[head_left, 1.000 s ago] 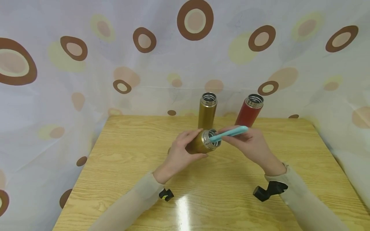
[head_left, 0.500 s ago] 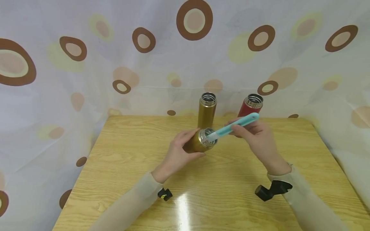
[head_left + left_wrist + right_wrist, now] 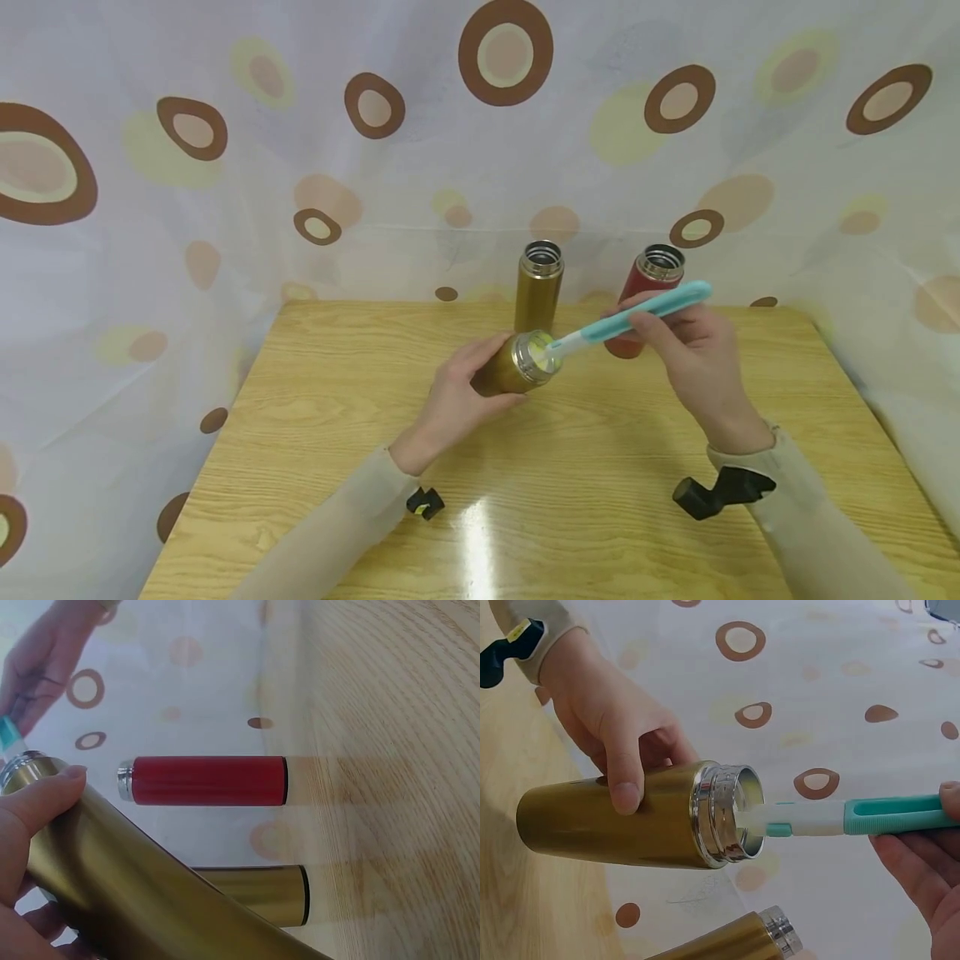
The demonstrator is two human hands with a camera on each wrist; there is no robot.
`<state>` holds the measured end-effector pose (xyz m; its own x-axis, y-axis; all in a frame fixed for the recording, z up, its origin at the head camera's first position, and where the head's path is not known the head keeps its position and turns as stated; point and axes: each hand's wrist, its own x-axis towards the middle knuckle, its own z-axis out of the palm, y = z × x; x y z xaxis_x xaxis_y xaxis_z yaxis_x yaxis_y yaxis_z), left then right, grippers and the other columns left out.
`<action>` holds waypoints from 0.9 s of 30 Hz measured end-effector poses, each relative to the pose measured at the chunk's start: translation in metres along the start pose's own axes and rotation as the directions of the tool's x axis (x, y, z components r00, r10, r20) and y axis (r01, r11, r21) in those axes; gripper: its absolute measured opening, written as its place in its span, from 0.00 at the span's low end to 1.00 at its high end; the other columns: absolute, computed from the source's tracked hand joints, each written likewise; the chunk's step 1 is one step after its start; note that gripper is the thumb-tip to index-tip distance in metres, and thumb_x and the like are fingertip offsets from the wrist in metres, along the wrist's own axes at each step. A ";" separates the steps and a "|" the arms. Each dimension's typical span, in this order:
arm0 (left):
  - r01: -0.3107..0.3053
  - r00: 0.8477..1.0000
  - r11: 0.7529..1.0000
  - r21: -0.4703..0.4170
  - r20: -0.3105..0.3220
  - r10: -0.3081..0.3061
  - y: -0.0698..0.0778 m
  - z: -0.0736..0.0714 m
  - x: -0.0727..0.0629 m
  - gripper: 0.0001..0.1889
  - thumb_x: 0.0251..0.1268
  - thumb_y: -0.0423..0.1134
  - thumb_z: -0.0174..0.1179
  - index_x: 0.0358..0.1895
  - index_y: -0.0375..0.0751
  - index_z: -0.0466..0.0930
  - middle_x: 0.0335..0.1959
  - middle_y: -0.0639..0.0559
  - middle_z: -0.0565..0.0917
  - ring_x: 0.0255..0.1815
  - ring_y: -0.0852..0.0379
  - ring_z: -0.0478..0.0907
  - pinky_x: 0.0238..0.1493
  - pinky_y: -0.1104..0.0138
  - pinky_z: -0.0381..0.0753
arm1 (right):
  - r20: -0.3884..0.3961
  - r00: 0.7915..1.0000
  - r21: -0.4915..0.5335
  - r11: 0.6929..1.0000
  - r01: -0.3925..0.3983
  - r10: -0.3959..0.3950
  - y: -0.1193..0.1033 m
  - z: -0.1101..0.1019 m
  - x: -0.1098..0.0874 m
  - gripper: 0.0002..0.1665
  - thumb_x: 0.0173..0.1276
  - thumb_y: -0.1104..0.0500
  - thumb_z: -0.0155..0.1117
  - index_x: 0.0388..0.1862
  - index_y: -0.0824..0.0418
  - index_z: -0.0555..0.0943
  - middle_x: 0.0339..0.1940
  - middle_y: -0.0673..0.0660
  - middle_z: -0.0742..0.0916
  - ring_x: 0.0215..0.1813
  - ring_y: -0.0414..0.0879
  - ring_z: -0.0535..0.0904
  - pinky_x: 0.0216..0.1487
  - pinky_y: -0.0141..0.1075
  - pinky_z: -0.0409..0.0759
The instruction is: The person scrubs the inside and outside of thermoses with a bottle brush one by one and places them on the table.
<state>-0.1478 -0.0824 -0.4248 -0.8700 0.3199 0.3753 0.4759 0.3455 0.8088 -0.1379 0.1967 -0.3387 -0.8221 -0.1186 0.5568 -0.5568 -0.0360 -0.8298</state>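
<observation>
My left hand (image 3: pixel 453 400) grips a gold thermos bottle (image 3: pixel 504 372) around its body. The bottle is tilted, its open steel mouth facing right toward my other hand. A bottle brush (image 3: pixel 637 317) with a teal handle and white neck enters that mouth. Something pale yellow shows inside the rim, and the rest of the brush's head is hidden in the bottle. Between thumb and fingers, my right hand (image 3: pixel 701 367) pinches the handle. In the right wrist view the white neck (image 3: pixel 816 818) lies mostly outside the rim.
A second gold thermos bottle (image 3: pixel 537 292) stands open behind the held one. To its right stands an open red thermos bottle (image 3: pixel 637 282), partly covered by my right hand and the brush. The wooden table (image 3: pixel 360 367) ends at a patterned cloth backdrop (image 3: pixel 420 183).
My right hand has moved right and slightly up, drawing the brush outward, so its white neck and some yellow now show at the mouth. The left hand and bottle have shifted slightly left.
</observation>
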 end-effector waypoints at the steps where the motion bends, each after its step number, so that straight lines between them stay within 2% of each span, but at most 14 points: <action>1: 0.000 1.000 1.000 -0.002 0.001 0.000 0.000 0.000 0.000 0.41 0.52 0.35 0.82 0.73 0.47 0.76 0.68 0.50 0.80 0.69 0.49 0.75 0.70 0.49 0.73 | -0.016 1.000 0.016 1.000 0.016 -0.015 0.000 0.000 0.000 0.10 0.76 0.75 0.58 0.50 0.82 0.81 0.43 0.56 0.93 0.45 0.43 0.91 0.47 0.33 0.87; 5: -0.012 1.000 1.000 0.003 -0.004 0.012 -0.001 0.001 0.000 0.41 0.52 0.35 0.82 0.73 0.47 0.76 0.68 0.50 0.81 0.69 0.49 0.75 0.70 0.49 0.74 | -0.059 0.997 0.069 0.996 0.048 -0.043 -0.001 0.000 0.000 0.10 0.75 0.76 0.57 0.50 0.83 0.80 0.43 0.58 0.92 0.42 0.44 0.91 0.46 0.35 0.88; 18: -0.071 0.997 0.996 0.047 -0.035 0.072 -0.006 -0.004 -0.002 0.40 0.51 0.35 0.82 0.71 0.46 0.77 0.66 0.51 0.82 0.67 0.50 0.77 0.68 0.51 0.76 | -0.158 0.983 0.128 0.985 0.112 -0.092 -0.008 -0.006 0.001 0.10 0.73 0.79 0.57 0.50 0.86 0.79 0.43 0.62 0.91 0.40 0.46 0.91 0.44 0.36 0.88; 27: -0.056 0.998 0.996 0.069 -0.036 0.058 -0.007 -0.006 -0.001 0.40 0.51 0.37 0.82 0.72 0.49 0.77 0.67 0.51 0.82 0.67 0.49 0.76 0.67 0.50 0.76 | -0.191 0.978 0.139 0.985 0.106 -0.079 -0.013 -0.010 0.002 0.10 0.73 0.79 0.58 0.50 0.85 0.79 0.41 0.62 0.92 0.38 0.47 0.91 0.44 0.36 0.88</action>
<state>-0.1508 -0.0904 -0.4287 -0.8449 0.3077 0.4376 0.5313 0.3875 0.7534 -0.1336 0.2063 -0.3263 -0.7832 0.0768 0.6171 -0.6193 -0.1861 -0.7628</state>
